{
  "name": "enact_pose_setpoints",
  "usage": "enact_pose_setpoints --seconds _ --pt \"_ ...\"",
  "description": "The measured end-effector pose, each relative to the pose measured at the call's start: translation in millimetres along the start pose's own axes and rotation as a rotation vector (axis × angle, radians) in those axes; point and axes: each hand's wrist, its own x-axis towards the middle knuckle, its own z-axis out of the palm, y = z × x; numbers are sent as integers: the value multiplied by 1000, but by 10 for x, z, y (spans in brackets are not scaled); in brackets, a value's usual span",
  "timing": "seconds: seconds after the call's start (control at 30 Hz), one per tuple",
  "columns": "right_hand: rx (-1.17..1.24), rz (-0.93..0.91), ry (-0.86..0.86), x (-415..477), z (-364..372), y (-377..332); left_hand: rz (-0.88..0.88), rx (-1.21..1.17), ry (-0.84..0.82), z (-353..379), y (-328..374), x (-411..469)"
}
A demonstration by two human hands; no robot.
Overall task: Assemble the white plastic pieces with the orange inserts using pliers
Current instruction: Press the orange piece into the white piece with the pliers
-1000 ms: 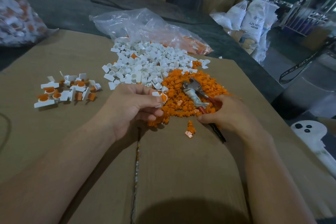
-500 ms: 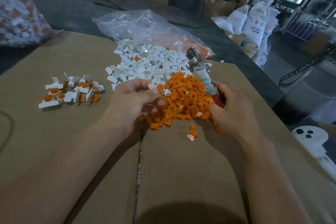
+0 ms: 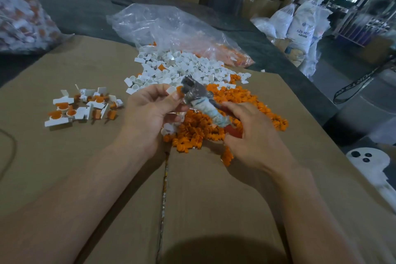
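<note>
My left hand (image 3: 150, 111) pinches a small white plastic piece with an orange insert (image 3: 174, 90) between thumb and fingers. My right hand (image 3: 252, 135) grips the taped handles of the pliers (image 3: 199, 96), whose metal jaws reach left and touch that piece. Under both hands lies a heap of orange inserts (image 3: 242, 100). Behind it sits a heap of white plastic pieces (image 3: 177, 66). A small group of assembled white-and-orange pieces (image 3: 83, 107) lies on the cardboard at the left.
Everything rests on a flattened cardboard box (image 3: 214, 188) with a seam down its middle. A clear plastic bag (image 3: 167, 28) lies behind the heaps, another full bag (image 3: 19, 13) at far left. White sacks (image 3: 300, 25) and boxes stand at the back right.
My right hand lifted the pliers off the orange heap and swung the jaws left to the piece. My left hand rose from the pile with that piece.
</note>
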Motion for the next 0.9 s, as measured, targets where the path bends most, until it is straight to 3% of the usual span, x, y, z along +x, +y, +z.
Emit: enact_pose_setpoints --seconds 0.43,0.63,0.9 --pt "31 -18 -10 -33 -28 -23 -1 64 -21 -5 36 -17" --pt "136 -28 45 -72 -46 -96 -32 60 30 -22 -5 -19" --pt "99 -23 7 -54 -38 -93 -36 55 77 -33 -29 -33"
